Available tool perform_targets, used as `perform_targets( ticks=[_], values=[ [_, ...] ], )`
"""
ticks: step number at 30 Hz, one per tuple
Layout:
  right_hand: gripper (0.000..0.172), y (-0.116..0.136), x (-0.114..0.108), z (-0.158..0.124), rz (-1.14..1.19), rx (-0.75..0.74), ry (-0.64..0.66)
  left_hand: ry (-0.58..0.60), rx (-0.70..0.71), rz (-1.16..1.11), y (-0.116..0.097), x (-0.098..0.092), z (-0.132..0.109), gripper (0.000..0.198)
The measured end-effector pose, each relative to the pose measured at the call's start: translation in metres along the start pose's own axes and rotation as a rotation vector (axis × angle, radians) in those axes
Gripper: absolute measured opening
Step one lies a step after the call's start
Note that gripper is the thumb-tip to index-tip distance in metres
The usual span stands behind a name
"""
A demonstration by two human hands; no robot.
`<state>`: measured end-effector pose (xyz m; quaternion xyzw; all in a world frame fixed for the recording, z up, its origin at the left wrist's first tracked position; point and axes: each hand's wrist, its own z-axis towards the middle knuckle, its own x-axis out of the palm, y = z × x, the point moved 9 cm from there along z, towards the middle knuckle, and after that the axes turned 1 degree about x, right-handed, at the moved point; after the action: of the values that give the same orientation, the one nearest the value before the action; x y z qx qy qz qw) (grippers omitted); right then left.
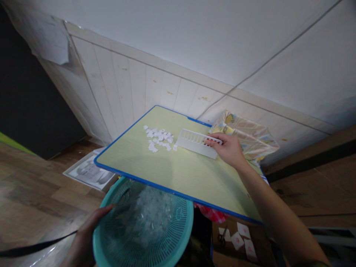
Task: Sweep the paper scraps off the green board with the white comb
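My right hand (224, 146) grips the right end of a white slotted plastic piece (197, 142), which rests over the pale green tabletop (167, 167). Small white paper scraps (160, 136) lie scattered just left of the piece's left end. Below the table's front edge, my left hand (90, 230) holds the left rim of a teal plastic basket (187, 233), with the thumb at the rim. Inside the basket is a heap of whitish, translucent bits (152, 213).
A cloth-lined container (247, 133) stands at the table's back right, near the wall. On the floor at left lies a shallow white box (91, 170). Scissors (221, 237) and several paper cards (237, 241) sit below the table at right. A blue rim edges the tabletop.
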<state>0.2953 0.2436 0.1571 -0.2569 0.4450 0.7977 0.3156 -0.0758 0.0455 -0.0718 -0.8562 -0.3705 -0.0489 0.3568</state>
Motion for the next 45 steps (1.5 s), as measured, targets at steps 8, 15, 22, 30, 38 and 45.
perform_targets(
  ticks=[8,15,22,30,38,45],
  values=[
    [0.024,-0.001,-0.003,-0.001,-0.028,-0.006,-0.007,0.022,0.019,0.028,-0.002,0.003,-0.003,0.023],
    [0.025,-0.001,-0.036,-0.032,-0.225,-0.024,-0.119,0.026,0.01,0.029,0.0,0.002,-0.002,0.028],
    [0.022,0.021,-0.045,-0.069,-0.239,-0.022,-0.112,0.049,0.014,0.024,0.002,-0.002,0.006,0.021],
    [0.021,0.017,-0.027,-0.069,-0.054,0.069,-0.11,0.036,-0.021,-0.001,0.004,-0.003,0.01,0.031],
    [0.02,0.024,-0.024,-0.067,-0.07,0.032,-0.076,0.037,0.011,0.024,0.0,-0.002,0.004,0.042],
    [0.02,0.018,-0.042,-0.066,-0.148,0.051,-0.104,0.038,-0.011,-0.007,0.001,-0.001,0.005,0.048]
  ],
)
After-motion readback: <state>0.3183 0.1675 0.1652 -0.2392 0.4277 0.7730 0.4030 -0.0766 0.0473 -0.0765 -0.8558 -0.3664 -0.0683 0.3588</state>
